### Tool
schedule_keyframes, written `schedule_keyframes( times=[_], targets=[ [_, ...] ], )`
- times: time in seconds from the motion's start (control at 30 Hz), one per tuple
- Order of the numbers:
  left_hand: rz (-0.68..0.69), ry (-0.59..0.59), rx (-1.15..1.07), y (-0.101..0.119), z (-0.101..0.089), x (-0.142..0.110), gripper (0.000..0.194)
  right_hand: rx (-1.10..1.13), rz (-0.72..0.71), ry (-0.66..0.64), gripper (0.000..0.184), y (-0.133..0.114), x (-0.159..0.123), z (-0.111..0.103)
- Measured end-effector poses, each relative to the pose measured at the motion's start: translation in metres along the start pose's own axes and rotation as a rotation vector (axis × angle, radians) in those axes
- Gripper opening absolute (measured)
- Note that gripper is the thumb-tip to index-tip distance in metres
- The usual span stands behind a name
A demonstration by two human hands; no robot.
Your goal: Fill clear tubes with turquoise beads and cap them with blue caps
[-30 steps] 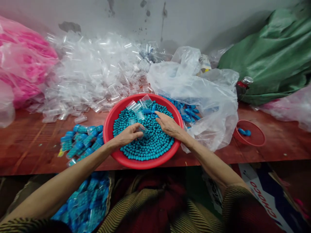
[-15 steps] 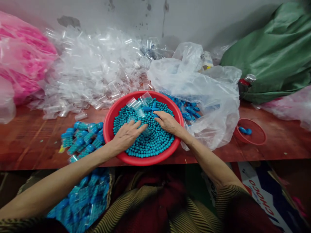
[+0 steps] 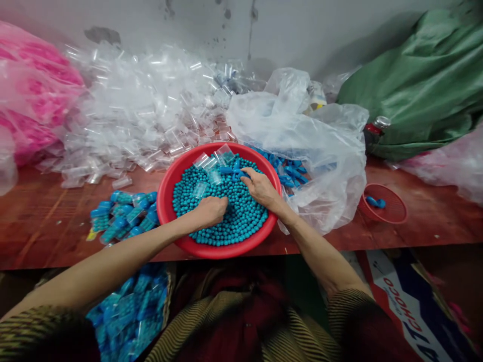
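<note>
A red bowl [image 3: 170, 187] full of small teal beads [image 3: 243, 218] stands at the table's front edge. My left hand [image 3: 209, 211] is in the middle of the beads, fingers curled down into them; what they hold is hidden. My right hand [image 3: 263, 189] lies on the beads at the bowl's right side, fingertips pinched on a blue cap [image 3: 237, 174] near the far rim. A few empty clear tubes [image 3: 206, 162] lie on the beads at the back of the bowl.
Filled blue-capped tubes [image 3: 124, 213] lie left of the bowl, with more in a basket [image 3: 128, 311] below the table. Behind are a heap of clear tubes [image 3: 143, 115], a plastic bag of blue caps [image 3: 302, 136], pink bags [image 3: 33, 100] and a green sack [image 3: 422, 85]. A small red basket [image 3: 392, 213] stands at the right.
My left hand spread flat over the beads, then curled shut and dug into them. My right hand slid toward the far rim, onto the blue caps.
</note>
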State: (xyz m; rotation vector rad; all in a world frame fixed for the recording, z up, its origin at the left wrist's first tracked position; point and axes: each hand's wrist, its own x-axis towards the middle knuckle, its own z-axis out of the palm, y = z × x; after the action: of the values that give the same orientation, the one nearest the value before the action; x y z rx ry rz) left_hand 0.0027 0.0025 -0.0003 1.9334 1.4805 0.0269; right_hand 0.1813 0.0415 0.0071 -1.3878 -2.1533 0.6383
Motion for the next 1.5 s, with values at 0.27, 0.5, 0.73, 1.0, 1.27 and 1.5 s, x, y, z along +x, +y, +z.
schedule_keyframes(
  times=[0.27,0.5,0.73,1.0,1.27,1.5],
  targets=[
    [0.009,-0.085,-0.459,0.019,0.005,0.053,0.018,0.325,0.097,-0.076,0.032,0.010,0.005,0.000],
    [-0.066,-0.194,-1.206,-0.009,-0.010,0.019,0.043,0.421,0.038,-0.178,0.036,0.013,0.005,-0.001],
    [-0.067,-0.064,-1.077,-0.010,-0.009,-0.005,0.040,0.318,-0.009,-0.245,0.034,-0.005,-0.007,0.003],
    [-0.064,0.028,-1.088,0.003,-0.001,-0.018,0.045,0.378,0.012,-0.214,0.029,-0.016,-0.019,0.012],
    [-0.087,0.183,-1.188,0.014,0.006,-0.027,0.059,0.472,0.090,-0.225,0.029,-0.025,-0.025,0.011],
    [-0.013,0.165,-1.201,0.014,-0.002,-0.031,0.061,0.732,0.132,-0.266,0.033,-0.019,-0.025,0.013]
  ],
)
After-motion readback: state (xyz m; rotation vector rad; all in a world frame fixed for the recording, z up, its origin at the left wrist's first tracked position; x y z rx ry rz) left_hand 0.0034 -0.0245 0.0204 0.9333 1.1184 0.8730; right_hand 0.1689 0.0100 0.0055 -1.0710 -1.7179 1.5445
